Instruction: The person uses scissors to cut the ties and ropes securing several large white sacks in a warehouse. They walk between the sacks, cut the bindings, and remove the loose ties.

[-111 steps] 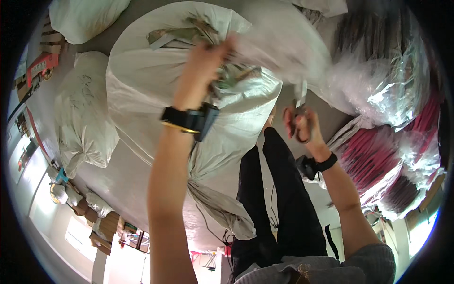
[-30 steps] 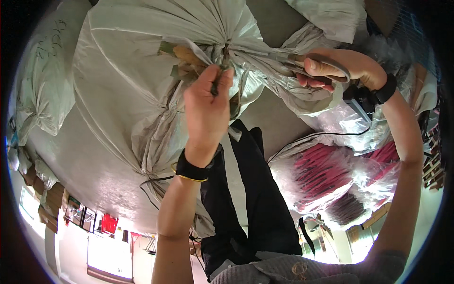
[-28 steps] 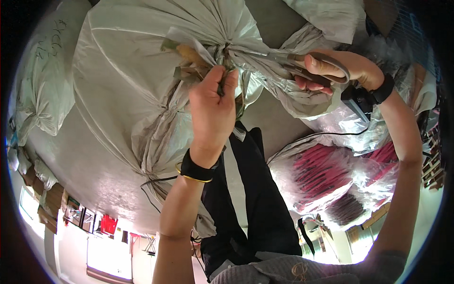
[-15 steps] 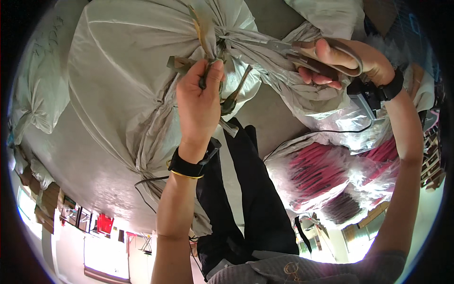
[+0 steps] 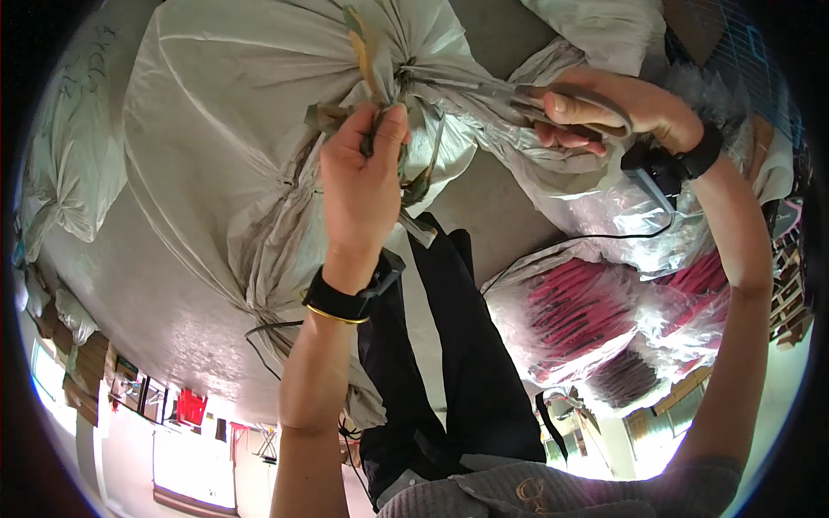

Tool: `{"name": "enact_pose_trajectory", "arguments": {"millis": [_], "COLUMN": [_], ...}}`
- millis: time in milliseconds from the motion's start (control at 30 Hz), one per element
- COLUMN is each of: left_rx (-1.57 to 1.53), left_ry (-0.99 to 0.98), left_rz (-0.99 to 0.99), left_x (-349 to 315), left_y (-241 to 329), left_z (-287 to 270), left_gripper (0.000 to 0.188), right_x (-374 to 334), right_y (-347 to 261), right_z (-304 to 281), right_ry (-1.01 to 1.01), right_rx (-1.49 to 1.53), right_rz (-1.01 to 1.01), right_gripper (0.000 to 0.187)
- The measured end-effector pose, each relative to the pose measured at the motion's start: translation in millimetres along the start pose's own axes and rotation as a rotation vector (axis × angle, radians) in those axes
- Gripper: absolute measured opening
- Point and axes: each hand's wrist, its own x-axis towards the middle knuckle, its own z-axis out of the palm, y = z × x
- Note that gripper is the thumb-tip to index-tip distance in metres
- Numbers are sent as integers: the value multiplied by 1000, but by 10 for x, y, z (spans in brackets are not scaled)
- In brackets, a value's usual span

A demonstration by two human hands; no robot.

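A big off-white cloth sack (image 5: 216, 112) fills the space in front of me, its neck gathered into a tied bunch (image 5: 404, 69). My left hand (image 5: 358, 186) is closed in a pinch on several twisted cloth strips (image 5: 373, 134), greenish-grey and yellowish, at that neck. My right hand (image 5: 652, 99) grips a pair of scissors (image 5: 604, 108) by their large grey-brown loops. The blades point left toward the tied bunch, and their tips blend into the pale folds. I cannot tell whether they touch the strips.
Clear plastic bags with dark pink contents (image 5: 574, 319) lie to the right. Another pale sack (image 5: 82, 173) stands at the far left, and one more (image 5: 604, 30) at the back right. A black cable (image 5: 587, 239) runs from my right wrist device (image 5: 661, 173).
My right hand has moved left with the scissors, bringing the blades nearer the tied neck. The scissor loops look closer together. My left hand has barely shifted and keeps its pinch.
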Motion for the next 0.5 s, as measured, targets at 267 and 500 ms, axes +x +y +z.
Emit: {"name": "enact_pose_trajectory", "arguments": {"millis": [267, 500], "left_rx": [-207, -413], "left_ry": [7, 6], "left_rz": [-63, -210], "left_x": [-63, -82], "left_y": [-86, -135], "left_z": [206, 342], "left_gripper": [28, 17], "right_x": [209, 376], "right_y": [187, 312], "right_z": [196, 302], "right_ry": [60, 100], "right_rx": [63, 69], "right_rz": [-91, -171], "right_gripper": [66, 64]}}
